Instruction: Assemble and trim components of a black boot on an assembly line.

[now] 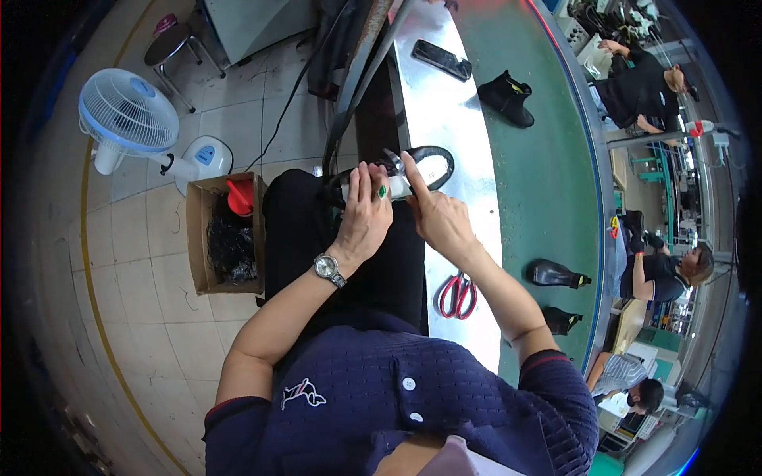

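Black shoe upper (425,163) gripped: left hand (363,216) fingers curled, right hand (440,218) forefinger extended.

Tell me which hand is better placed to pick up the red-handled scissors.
Probably the right hand. The red-handled scissors lie on the shiny metal bench top right beside the right forearm, while the left hand grips the black shoe part over the lap.
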`<action>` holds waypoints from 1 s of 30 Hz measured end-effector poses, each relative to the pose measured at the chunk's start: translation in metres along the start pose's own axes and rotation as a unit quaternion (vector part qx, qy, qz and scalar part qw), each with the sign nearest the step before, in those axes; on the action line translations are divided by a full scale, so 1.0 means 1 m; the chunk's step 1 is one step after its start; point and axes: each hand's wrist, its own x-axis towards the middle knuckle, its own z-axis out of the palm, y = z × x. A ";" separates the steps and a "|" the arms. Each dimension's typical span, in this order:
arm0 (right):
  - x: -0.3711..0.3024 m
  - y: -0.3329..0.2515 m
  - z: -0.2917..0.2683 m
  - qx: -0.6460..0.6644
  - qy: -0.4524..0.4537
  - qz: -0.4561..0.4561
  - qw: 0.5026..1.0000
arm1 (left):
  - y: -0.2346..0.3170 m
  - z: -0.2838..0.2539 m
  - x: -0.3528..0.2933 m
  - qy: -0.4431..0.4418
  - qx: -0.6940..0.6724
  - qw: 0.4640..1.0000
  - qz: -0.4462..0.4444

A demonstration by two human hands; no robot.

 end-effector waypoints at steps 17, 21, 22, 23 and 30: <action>-0.003 -0.016 0.006 0.053 0.033 0.005 0.998 | -0.007 -0.026 0.010 0.036 -0.161 0.983 -0.082; 0.006 -0.022 -0.012 0.027 0.035 -0.036 0.998 | -0.023 -0.034 -0.005 -0.060 -0.052 0.992 -0.102; 0.007 -0.025 -0.019 0.033 0.046 -0.056 0.997 | -0.024 -0.034 -0.006 -0.060 -0.050 0.991 -0.106; 0.006 -0.029 -0.016 0.034 0.045 -0.060 0.997 | -0.024 -0.034 -0.006 -0.057 -0.066 0.992 -0.094; 0.010 -0.028 -0.008 0.051 -0.002 -0.046 0.998 | -0.026 -0.026 -0.013 -0.039 -0.056 0.996 -0.065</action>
